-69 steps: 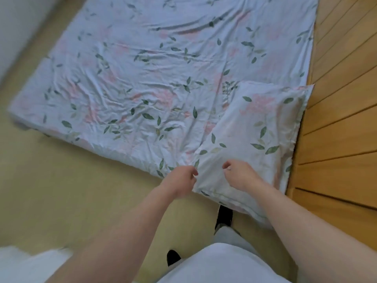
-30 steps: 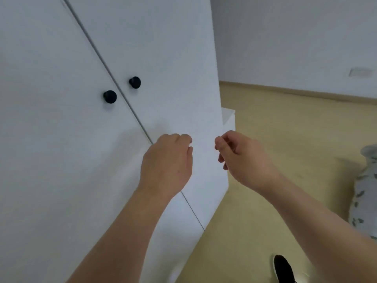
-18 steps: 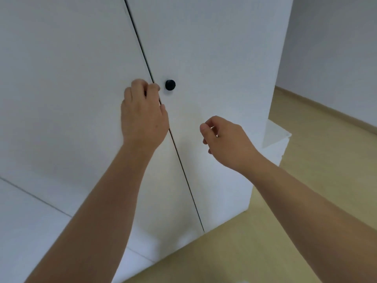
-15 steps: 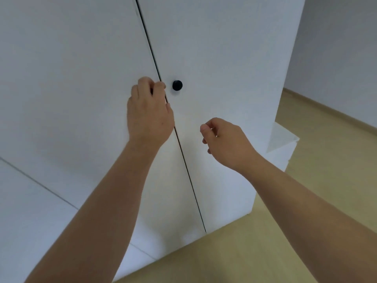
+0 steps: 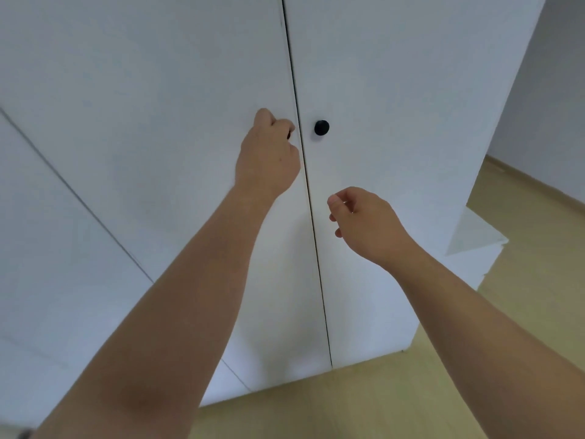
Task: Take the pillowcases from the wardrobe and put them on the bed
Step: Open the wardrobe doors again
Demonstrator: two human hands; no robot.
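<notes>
- Gripping the left door knob [image 5: 289, 134], the left hand [image 5: 267, 160] has its fingers curled round it, just beside the inner edge of the left door [image 5: 158, 106]; only a dark sliver of the knob shows.
- Right hand [image 5: 364, 220] hangs loosely curled, holding nothing, before the right door [image 5: 411, 106], below the right door knob [image 5: 321, 127].
- Both doors of the wardrobe [image 5: 373, 312] look closed, so the pillowcases are out of sight, presumably inside.
- Pull straight outward on the knob, without twisting, and let the door swing from its outer edge.
- Lean back slightly so the door clears the body.
- Raise the right hand to its own knob, opening both doors before reaching in.
</notes>
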